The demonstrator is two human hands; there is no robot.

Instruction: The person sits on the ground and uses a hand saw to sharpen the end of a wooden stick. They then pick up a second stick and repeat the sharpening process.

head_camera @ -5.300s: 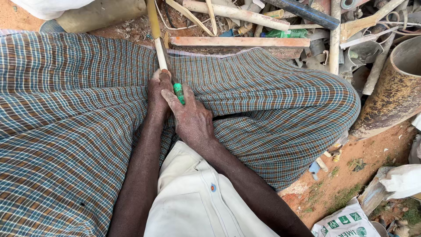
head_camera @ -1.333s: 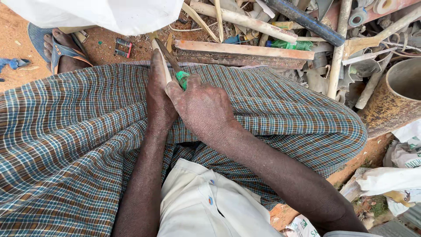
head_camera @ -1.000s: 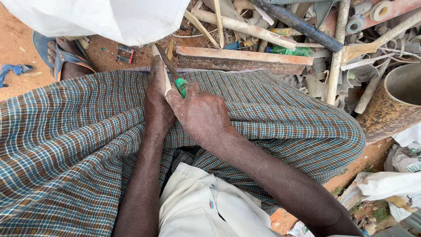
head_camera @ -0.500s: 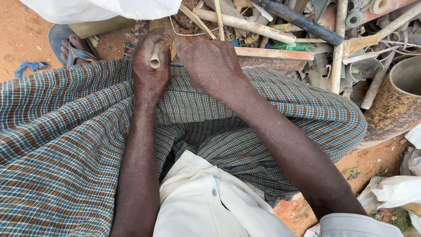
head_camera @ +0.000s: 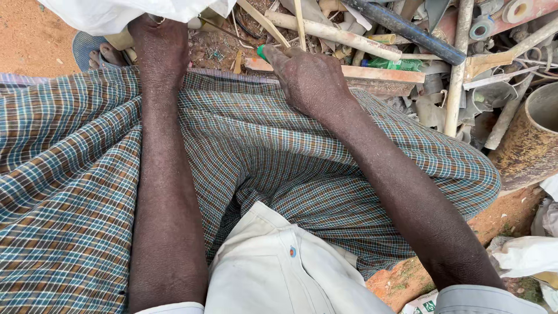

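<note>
My right hand [head_camera: 305,78] reaches forward past my knees, fingers closed on a small green-tipped tool [head_camera: 262,52] just above a flat wooden plank [head_camera: 378,72]. My left hand [head_camera: 158,49] stretches further out to the left, its fingers hidden under the edge of a white plastic sack [head_camera: 122,13]. I cannot see whether it holds anything. Both forearms lie over the checked cloth [head_camera: 75,174] that covers my lap.
A heap of scrap lies ahead: pale sticks [head_camera: 334,32], a dark pipe [head_camera: 407,29], a thin tube [head_camera: 459,64]. A big rusty cylinder [head_camera: 532,145] stands at the right. A sandal [head_camera: 96,49] rests on the orange soil at left, white bags [head_camera: 529,256] at lower right.
Both hands have moved forward off my lap toward the scrap heap. The wooden stick that my left hand gripped is out of sight, and that hand now reaches under the white sack.
</note>
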